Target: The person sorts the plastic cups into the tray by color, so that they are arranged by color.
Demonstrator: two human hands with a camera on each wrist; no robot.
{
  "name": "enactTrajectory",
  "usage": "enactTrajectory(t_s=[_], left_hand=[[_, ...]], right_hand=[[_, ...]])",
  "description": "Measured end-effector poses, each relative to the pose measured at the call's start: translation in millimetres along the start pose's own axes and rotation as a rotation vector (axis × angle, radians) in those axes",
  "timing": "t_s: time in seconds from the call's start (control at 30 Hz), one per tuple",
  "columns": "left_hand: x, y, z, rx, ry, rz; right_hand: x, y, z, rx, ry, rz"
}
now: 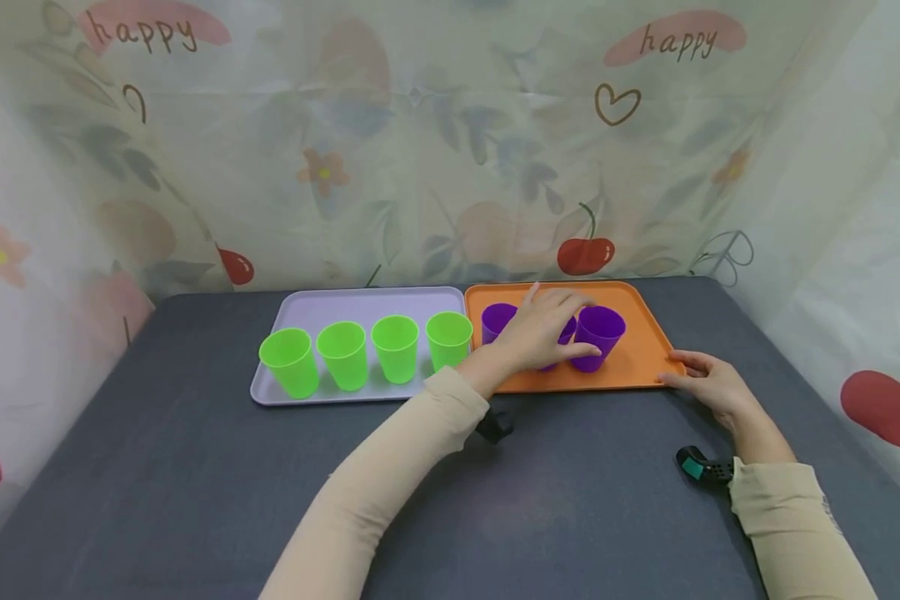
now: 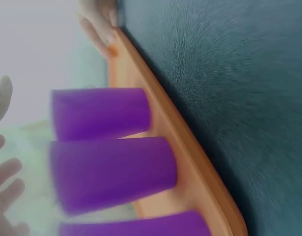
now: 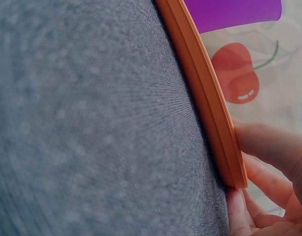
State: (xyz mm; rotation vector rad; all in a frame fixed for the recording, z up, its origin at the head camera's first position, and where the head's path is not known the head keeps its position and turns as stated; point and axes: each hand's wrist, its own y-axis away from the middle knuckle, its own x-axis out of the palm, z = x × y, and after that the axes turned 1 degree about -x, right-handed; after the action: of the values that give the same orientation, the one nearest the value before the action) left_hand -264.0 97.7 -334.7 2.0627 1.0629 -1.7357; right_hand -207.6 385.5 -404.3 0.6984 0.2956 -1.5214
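Purple cups stand upright in a row on an orange tray [image 1: 637, 333]. My left hand [image 1: 543, 329] reaches over them with fingers spread and holds nothing. Its thumb lies in front of the rightmost purple cup [image 1: 603, 325] in the head view, and the hand hides much of the cups beside it. In the left wrist view, the fingers [image 2: 8, 172] are apart from the near purple cup [image 2: 111, 172]. At the tray's front right corner my right hand [image 1: 712, 387] pinches the rim, thumb on top and other fingers at the outside and below.
To the left, a lilac tray [image 1: 360, 300] adjoins the orange one and carries several green cups [image 1: 395, 350] in a row. Both trays rest on a dark grey table [image 1: 570, 500]. A printed curtain [image 1: 420, 167] hangs behind and at both sides.
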Motion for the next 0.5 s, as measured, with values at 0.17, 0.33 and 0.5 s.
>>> enactTrajectory(t_s=[0.17, 0.33, 0.5], left_hand=[[-22.7, 39.7, 5.6, 0.040, 0.054, -0.093], [-42.1, 88.3, 27.2, 0.008, 0.064, -0.168], [-65.5, 141.8, 56.4, -0.126, -0.003, -0.187]], right_hand=[[-2, -2.8, 0, -0.003, 0.015, 0.009], [-5, -1.2, 2, -0.023, 0.048, 0.036], [-7, 10.7, 20, -0.096, 0.198, -0.001]])
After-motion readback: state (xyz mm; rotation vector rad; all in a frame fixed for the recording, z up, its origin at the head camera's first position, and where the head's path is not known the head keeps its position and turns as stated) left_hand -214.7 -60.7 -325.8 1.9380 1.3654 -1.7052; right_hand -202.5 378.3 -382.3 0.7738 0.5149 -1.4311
